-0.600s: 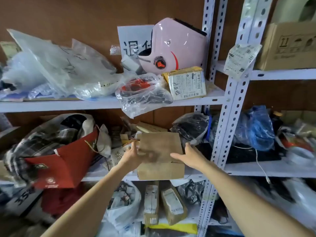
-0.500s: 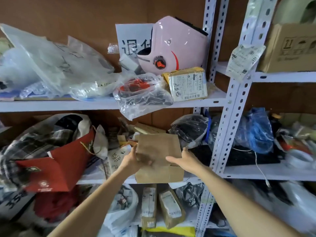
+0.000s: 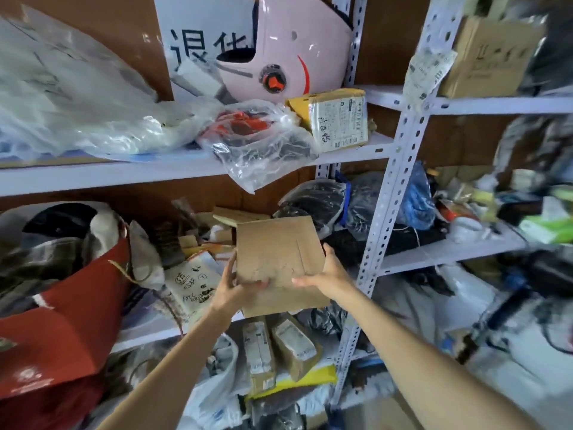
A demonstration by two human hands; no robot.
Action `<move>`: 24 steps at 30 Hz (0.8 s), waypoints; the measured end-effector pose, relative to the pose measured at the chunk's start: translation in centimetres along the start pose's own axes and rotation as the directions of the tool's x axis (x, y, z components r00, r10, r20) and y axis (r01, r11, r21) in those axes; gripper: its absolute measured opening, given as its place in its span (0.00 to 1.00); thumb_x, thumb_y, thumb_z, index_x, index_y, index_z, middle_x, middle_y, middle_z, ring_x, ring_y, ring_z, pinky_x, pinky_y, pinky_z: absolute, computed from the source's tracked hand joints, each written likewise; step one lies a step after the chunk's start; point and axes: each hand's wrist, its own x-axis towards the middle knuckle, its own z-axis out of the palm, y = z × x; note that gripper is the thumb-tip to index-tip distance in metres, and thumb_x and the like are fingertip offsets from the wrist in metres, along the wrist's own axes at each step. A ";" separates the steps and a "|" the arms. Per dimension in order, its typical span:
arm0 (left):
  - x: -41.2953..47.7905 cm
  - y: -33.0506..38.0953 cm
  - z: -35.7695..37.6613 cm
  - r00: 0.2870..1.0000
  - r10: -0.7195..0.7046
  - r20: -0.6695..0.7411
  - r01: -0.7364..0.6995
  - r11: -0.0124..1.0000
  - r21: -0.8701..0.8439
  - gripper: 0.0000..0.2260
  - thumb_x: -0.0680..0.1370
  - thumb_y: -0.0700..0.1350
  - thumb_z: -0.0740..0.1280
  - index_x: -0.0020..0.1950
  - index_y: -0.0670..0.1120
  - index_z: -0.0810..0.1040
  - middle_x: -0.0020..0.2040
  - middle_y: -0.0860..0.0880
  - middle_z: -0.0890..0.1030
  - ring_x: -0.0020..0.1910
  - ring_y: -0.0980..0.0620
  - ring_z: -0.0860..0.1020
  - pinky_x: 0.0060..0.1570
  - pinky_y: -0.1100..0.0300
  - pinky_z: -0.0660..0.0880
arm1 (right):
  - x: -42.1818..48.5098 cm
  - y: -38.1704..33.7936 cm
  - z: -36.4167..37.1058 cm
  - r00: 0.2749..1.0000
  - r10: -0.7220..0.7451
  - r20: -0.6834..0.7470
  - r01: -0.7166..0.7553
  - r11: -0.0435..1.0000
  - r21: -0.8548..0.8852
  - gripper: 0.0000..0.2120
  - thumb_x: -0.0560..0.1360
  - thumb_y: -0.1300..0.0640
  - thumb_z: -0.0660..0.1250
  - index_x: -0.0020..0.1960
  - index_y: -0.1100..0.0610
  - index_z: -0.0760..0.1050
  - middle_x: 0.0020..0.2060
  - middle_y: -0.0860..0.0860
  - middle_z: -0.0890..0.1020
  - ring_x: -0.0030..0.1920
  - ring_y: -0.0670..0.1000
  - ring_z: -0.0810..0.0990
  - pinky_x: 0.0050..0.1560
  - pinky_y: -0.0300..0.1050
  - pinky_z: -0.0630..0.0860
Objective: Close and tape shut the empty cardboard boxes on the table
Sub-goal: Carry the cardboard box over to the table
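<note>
Now, cardboard box (image 3: 279,259) gripped between both hands, left hand (image 3: 234,290), right hand (image 3: 328,276)

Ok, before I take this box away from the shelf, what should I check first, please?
1. Both hands on the cardboard box: ok; left hand grips its left edge, right hand holds its right side.
2. Top face flat: ok.
3. Tape on top: not ok, none visible.
4. Box empty: cannot tell.
5. Clear of the white shelf post: ok, apart.
</note>
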 end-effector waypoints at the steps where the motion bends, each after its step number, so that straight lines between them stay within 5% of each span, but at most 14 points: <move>1: -0.1 -0.1 -0.6 1.000 0.007 0.028 -0.007 1.000 0.009 0.54 0.52 0.44 0.83 0.73 0.60 0.62 0.63 0.48 0.76 0.56 0.48 0.79 0.53 0.47 0.79 | -0.7 0.0 0.5 1.000 -0.004 -0.019 0.004 1.000 0.015 0.59 0.62 0.53 0.81 0.79 0.54 0.45 0.75 0.53 0.62 0.73 0.54 0.62 0.72 0.51 0.61; 6: -1.1 -0.1 -1.3 0.978 0.096 0.186 -0.108 0.993 0.051 0.46 0.66 0.32 0.77 0.76 0.57 0.60 0.66 0.49 0.72 0.64 0.48 0.74 0.59 0.54 0.75 | -5.7 0.9 2.1 0.980 -0.068 -0.185 0.088 0.991 0.100 0.56 0.63 0.57 0.81 0.78 0.52 0.47 0.65 0.44 0.69 0.67 0.47 0.67 0.66 0.41 0.63; 9: -1.9 -1.1 0.3 0.932 0.140 0.334 -0.166 0.985 0.051 0.43 0.65 0.29 0.76 0.73 0.54 0.63 0.65 0.47 0.74 0.63 0.49 0.74 0.50 0.63 0.79 | -9.8 2.3 1.8 0.940 -0.084 -0.330 0.134 0.982 0.133 0.53 0.61 0.57 0.81 0.76 0.51 0.52 0.58 0.38 0.69 0.57 0.37 0.70 0.59 0.32 0.66; 12: -3.3 -1.3 4.0 0.851 0.133 0.508 -0.190 0.980 0.061 0.43 0.62 0.32 0.80 0.69 0.58 0.66 0.60 0.50 0.76 0.59 0.53 0.77 0.48 0.65 0.78 | -13.9 4.3 -0.7 0.869 -0.077 -0.489 0.157 0.980 0.125 0.45 0.59 0.62 0.82 0.68 0.49 0.60 0.55 0.39 0.73 0.54 0.34 0.72 0.54 0.27 0.70; 15: -5.3 -1.8 9.4 0.752 0.084 0.654 -0.197 0.975 0.101 0.46 0.60 0.37 0.82 0.69 0.60 0.63 0.61 0.58 0.74 0.59 0.62 0.75 0.57 0.63 0.76 | -19.1 6.4 -3.7 0.791 -0.030 -0.611 0.127 0.985 0.117 0.42 0.60 0.58 0.82 0.67 0.50 0.62 0.56 0.43 0.75 0.57 0.38 0.74 0.60 0.38 0.73; 18: -9.0 -2.7 15.4 0.636 0.046 0.771 -0.193 0.976 0.101 0.48 0.61 0.39 0.82 0.75 0.55 0.61 0.66 0.53 0.74 0.65 0.54 0.74 0.60 0.57 0.76 | -25.0 8.9 -6.9 0.713 0.033 -0.700 0.068 0.991 0.116 0.39 0.65 0.60 0.80 0.67 0.48 0.61 0.56 0.39 0.74 0.55 0.30 0.73 0.54 0.29 0.72; 21: -13.9 -4.0 22.1 0.523 -0.001 0.852 -0.152 0.984 0.095 0.39 0.70 0.30 0.73 0.74 0.52 0.61 0.69 0.49 0.71 0.69 0.48 0.70 0.64 0.57 0.72 | -31.6 11.2 -10.2 0.587 0.121 -0.800 0.009 0.988 0.156 0.39 0.66 0.59 0.79 0.70 0.47 0.61 0.58 0.41 0.75 0.54 0.37 0.77 0.55 0.36 0.74; 24: -19.4 -6.2 28.6 0.398 0.020 0.917 -0.250 0.964 0.088 0.42 0.69 0.36 0.77 0.76 0.50 0.59 0.68 0.51 0.72 0.65 0.52 0.72 0.65 0.57 0.71 | -38.7 13.2 -12.8 0.335 0.244 -0.910 -0.019 0.967 0.252 0.30 0.70 0.62 0.75 0.67 0.51 0.65 0.59 0.43 0.69 0.49 0.38 0.75 0.44 0.28 0.71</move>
